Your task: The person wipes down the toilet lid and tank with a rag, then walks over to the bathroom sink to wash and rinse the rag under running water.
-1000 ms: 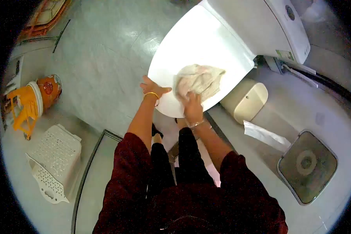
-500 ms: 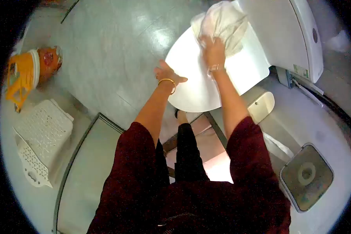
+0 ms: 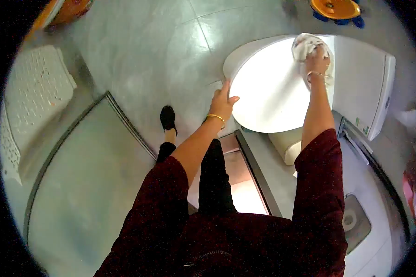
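Note:
The white toilet lid (image 3: pixel 272 92) lies at the upper middle, in front of a white tank (image 3: pixel 360 83). At the lid's left edge is my left hand (image 3: pixel 223 104), fingers apart, with its thumb over the rim. My right hand (image 3: pixel 318 62) presses a bunched whitish cloth (image 3: pixel 306 45) on the lid's far part, close to the tank. Part of the cloth hangs below that hand. Some fingertips of my right hand are hidden in the cloth's folds.
A beige bin (image 3: pixel 287 147) stands below the lid. A glass panel with a dark frame (image 3: pixel 69 129) curves at left, beside a perforated white stool (image 3: pixel 41 87). An orange basin (image 3: pixel 336 8) is at the top, a square drain (image 3: pixel 356 224) at lower right.
My right hand has moved with the cloth from the lid's front part to its back near the tank. My left hand stays by the lid's edge. The view has shifted and turned.

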